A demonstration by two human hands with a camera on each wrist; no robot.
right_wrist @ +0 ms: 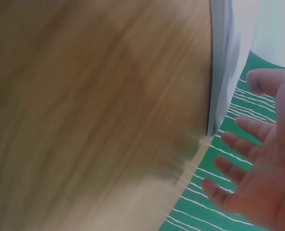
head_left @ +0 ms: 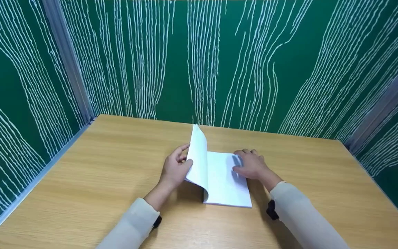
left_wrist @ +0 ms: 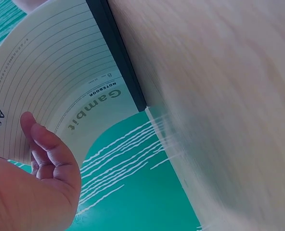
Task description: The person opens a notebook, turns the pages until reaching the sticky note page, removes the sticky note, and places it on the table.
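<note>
A softcover notebook (head_left: 227,188) lies open on the table, its bare right page facing up. My left hand (head_left: 176,170) grips the raised left part, thumb on the page side and fingers behind the cover. That part curves upright from the spine. The left wrist view shows the lined cover (left_wrist: 60,57) printed "Gambit" and "NOTEBOOK", with a black spine strip (left_wrist: 117,55). Over the right page's upper outer edge is my right hand (head_left: 253,166), fingers spread and gripping nothing. In the right wrist view, the notebook's page edges (right_wrist: 223,62) stand beside the relaxed fingers.
The wood-grain table (head_left: 109,166) extends around the notebook on all sides. Green panels (head_left: 174,86) with wavy white lines rise behind it and at both sides, with grey posts (head_left: 69,58) at the corners. Dark bands (head_left: 272,210) show at the wrists.
</note>
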